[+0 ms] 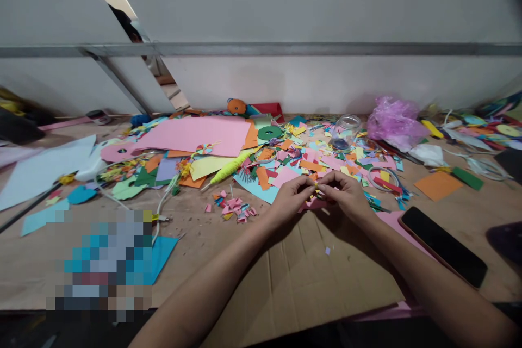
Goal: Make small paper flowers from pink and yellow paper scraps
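My left hand point(290, 199) and my right hand point(346, 193) meet over the cardboard-covered table point(285, 277), fingertips pinched together on a small folded piece of coloured paper point(316, 191). Both hands are closed in a pinch. A pink paper scrap point(314, 204) lies just under them. To the left sits a small heap of folded pink paper bits point(234, 209). A wide litter of coloured paper scraps point(326, 160) spreads just beyond the fingers.
A black phone point(442, 244) lies at the right of my right forearm. A large pink sheet point(196, 135), a glass jar point(346, 130), a pink plastic bag point(393, 122), a yellow-green tool point(228, 169) and a white cable point(163, 204) lie further back. A grey wall stands behind.
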Tool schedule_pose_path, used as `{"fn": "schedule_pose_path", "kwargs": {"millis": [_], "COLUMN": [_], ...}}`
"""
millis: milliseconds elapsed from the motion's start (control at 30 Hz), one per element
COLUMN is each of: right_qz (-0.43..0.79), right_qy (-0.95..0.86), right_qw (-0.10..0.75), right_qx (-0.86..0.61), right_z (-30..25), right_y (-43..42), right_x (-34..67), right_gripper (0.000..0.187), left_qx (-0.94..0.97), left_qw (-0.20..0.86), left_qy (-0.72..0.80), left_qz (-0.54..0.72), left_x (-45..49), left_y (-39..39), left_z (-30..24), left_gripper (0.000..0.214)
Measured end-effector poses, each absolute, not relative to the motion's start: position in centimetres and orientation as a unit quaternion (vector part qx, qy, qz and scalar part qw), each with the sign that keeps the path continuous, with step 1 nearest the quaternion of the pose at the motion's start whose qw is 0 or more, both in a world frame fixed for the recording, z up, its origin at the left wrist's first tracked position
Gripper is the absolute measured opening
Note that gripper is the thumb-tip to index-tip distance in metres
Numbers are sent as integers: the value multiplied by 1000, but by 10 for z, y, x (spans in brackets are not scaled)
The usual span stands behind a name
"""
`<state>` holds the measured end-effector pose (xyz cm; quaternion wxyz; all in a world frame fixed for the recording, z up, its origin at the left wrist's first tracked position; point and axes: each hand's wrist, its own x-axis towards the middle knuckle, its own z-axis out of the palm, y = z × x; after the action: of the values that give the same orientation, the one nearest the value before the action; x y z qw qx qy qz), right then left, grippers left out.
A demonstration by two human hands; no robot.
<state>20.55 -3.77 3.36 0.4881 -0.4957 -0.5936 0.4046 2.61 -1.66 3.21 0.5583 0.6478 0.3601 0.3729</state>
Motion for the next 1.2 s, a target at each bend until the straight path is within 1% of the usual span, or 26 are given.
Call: {"fn": "schedule_pose_path", "kwargs": {"millis": [100, 233, 367, 500, 800, 1033, 1200], "right_qz": [411, 438, 479, 510, 439, 405, 377], "right_qy": [-586, -567, -541, -515, -575, -630, -650], "right_qw": [493, 496, 496, 497, 478, 437, 427], "right_qx": [-495, -490, -481, -477, -498, -498, -503], "right_z": [34, 35, 37, 40, 43, 41, 41], "right_y": [-38, -39, -38, -37, -38, -38, -38], "right_x": [205, 204, 204, 205, 206, 207, 208], "right_gripper": [22, 26, 30, 30, 27, 25, 24], "left_qx": [666, 662, 655, 645, 655, 664, 678], "left_qw": [541, 544, 545, 544, 533, 539, 528], "left_qy": [366, 372, 366, 361, 369, 369, 372], "left_qz": [360, 357, 375, 397, 389, 365, 351], "left_x": [26, 26, 27, 27, 26, 24, 23], "left_y": [-20, -20, -16, -13, -12, -15, -17], "left_z": [35, 33, 28, 28, 29, 33, 36], "left_gripper": [20, 20, 19, 18, 24, 24, 24]}}
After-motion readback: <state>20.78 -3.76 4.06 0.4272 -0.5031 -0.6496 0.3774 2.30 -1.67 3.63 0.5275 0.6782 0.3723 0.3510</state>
